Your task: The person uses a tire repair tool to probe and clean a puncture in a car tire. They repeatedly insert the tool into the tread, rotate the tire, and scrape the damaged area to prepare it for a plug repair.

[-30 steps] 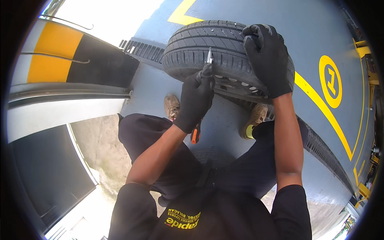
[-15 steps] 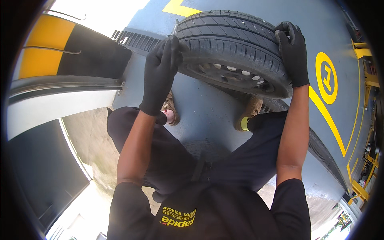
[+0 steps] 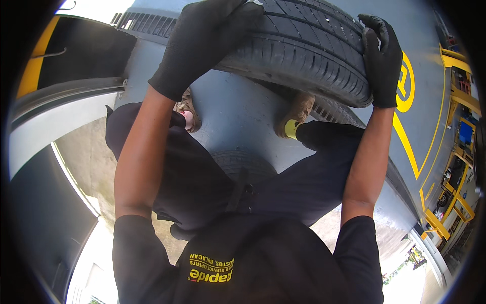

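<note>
A black car tyre (image 3: 309, 63) stands tilted in front of me, its grooved tread facing up and its far part cut off by the frame's top edge. At its left end, my left hand (image 3: 205, 43), in a black glove, is closed on a thin silvery tool (image 3: 256, 2) held against the tread. Most of that tool is hidden by the fingers or out of frame. My right hand (image 3: 383, 61), gloved too, cups the tyre's right end, fingers curled and thumb beside the tread edge.
I sit on another tyre (image 3: 243, 163), my shoes (image 3: 298, 112) apart on the grey floor (image 3: 233, 114). A floor grate (image 3: 147, 24) runs behind the left hand. Yellow floor lines (image 3: 407, 144) and yellow racks (image 3: 458, 96) lie right. A black and yellow panel (image 3: 83, 53) stands left.
My left hand has moved up and right across the tread with the silvery tool. The tyre appears closer and higher in view, its rim now out of sight. My right hand stays at its end.
</note>
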{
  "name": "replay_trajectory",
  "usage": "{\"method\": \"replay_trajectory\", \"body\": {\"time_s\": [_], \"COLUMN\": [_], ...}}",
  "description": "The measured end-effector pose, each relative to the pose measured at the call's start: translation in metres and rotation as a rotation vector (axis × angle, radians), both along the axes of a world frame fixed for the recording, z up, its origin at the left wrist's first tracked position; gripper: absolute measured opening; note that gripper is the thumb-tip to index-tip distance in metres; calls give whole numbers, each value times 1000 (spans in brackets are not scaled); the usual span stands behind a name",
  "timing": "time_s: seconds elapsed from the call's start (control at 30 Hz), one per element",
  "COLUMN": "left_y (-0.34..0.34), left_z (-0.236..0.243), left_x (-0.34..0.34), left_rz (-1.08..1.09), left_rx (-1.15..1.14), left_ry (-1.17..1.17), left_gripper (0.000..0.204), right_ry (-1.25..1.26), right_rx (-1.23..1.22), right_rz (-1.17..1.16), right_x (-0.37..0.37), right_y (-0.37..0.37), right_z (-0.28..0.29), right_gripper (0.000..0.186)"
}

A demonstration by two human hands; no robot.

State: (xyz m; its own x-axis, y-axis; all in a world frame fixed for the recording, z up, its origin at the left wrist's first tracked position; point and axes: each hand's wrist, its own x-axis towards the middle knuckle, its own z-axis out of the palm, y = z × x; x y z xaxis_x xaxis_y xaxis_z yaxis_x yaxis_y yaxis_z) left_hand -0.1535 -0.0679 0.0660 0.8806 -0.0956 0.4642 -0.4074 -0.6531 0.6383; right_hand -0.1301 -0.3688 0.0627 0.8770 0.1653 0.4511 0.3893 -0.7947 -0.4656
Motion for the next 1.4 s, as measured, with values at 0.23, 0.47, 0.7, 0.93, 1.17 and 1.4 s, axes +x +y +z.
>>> {"method": "replay_trajectory", "body": {"time_s": [0.23, 0.47, 0.7, 0.93, 1.17, 1.4], "left_y": [24, 29, 4, -8, -31, -37], "left_z": [5, 0, -23, -28, -41, -48], "left_x": [16, 42, 60, 69, 59, 68], "left_rz": [-132, -446, -652, -839, -714, -443], "left_rx": [-459, -1043, -1564, -1895, -2092, -2297], "left_ry": [567, 676, 614, 664, 600, 564], "left_gripper": [42, 50, 47, 36, 21, 23], "right_ry": [-35, -146, 77, -109, -202, -129], "right_rx": [-13, -105, 22, -60, 21, -79], "right_rz": [-73, -35, 86, 404, 486, 715], "right_x": [-5, -14, -12, -17, -33, -22], "right_y": [24, 49, 26, 49, 88, 78], "right_z": [25, 30, 18, 25, 29, 19], "right_gripper": [14, 16, 26, 45, 52, 54]}}
